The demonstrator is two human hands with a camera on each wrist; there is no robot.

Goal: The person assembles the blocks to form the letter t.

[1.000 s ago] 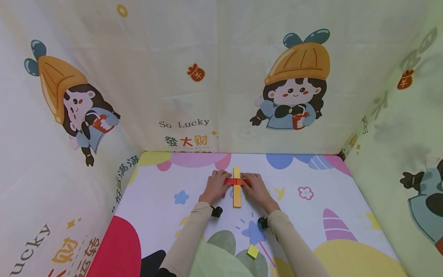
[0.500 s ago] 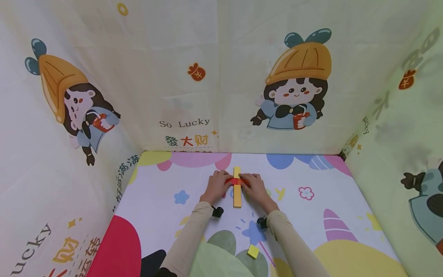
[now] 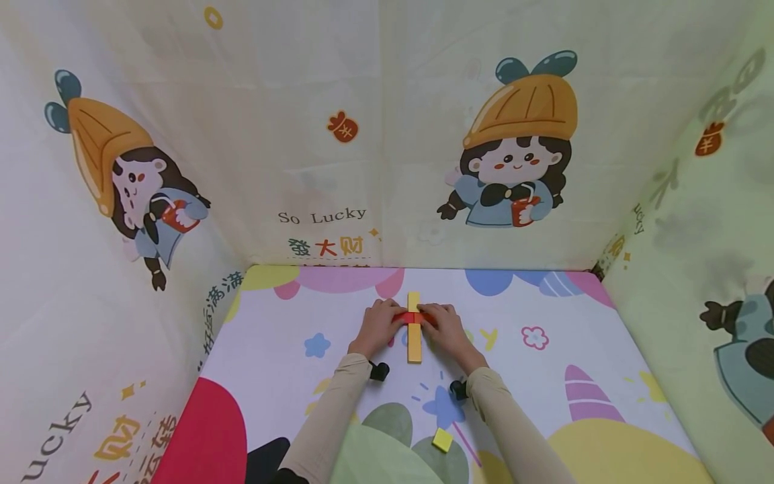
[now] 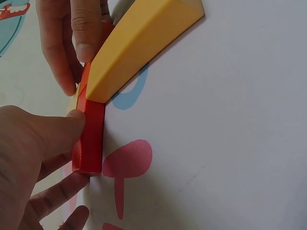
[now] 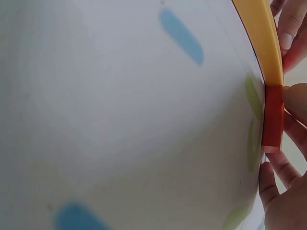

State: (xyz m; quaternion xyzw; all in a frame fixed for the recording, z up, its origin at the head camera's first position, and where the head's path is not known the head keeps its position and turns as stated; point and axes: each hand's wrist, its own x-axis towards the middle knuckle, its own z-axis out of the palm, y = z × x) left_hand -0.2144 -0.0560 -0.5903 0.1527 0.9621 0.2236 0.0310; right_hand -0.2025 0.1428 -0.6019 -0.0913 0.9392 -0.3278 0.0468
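"Your left fingers point(image 4: 57, 194) were closed in a pinch on the red bar point(image 4: 92, 143), at nine o'clock of the cross point(image 3: 414, 339) on the counter point(image 3: 266, 349)."

"And your right fingers point(image 5: 283, 169) pinched the orange bar point(image 5: 273, 120) at three, its inner end meeting the red one's, with the gold bar point(image 3: 414, 346) at six and the yellow bar point(image 3: 414, 300) at twelve."

"They looked light, stiff and smooth, maybe slippery."

"So the outer ends probably gave you the surest hold, with only gentle pressure."
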